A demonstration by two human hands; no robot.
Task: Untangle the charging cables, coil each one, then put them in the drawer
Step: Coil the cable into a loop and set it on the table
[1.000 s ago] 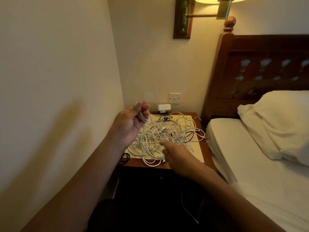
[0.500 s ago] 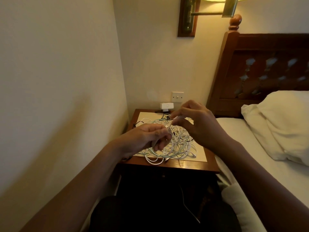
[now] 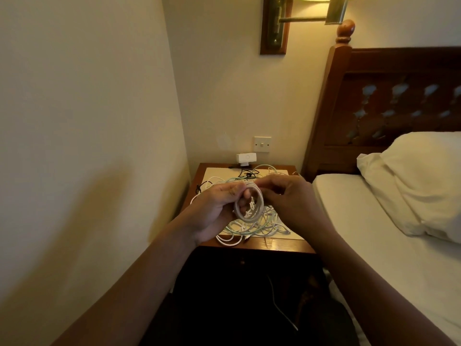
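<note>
A tangle of white and pale green charging cables [image 3: 252, 227] lies on the wooden nightstand [image 3: 282, 244]. Above it, my left hand [image 3: 219, 208] grips a small coil of white cable [image 3: 249, 208], thumb on top and fingers through the loops. My right hand [image 3: 291, 198] is just right of the coil, fingers curled, pinching the cable near the coil's top. The drawer front [image 3: 243, 262] below the tabletop is dark and shut.
A wall stands close on the left. A white plug adapter [image 3: 245, 158] and a black cable [image 3: 245, 174] sit at the back of the nightstand under a wall switch [image 3: 262, 144]. The bed [image 3: 389, 245] with a pillow [image 3: 421, 186] lies to the right.
Both hands came together over the tangle. The strand the left hand held a second ago is now wound into a small coil between the hands.
</note>
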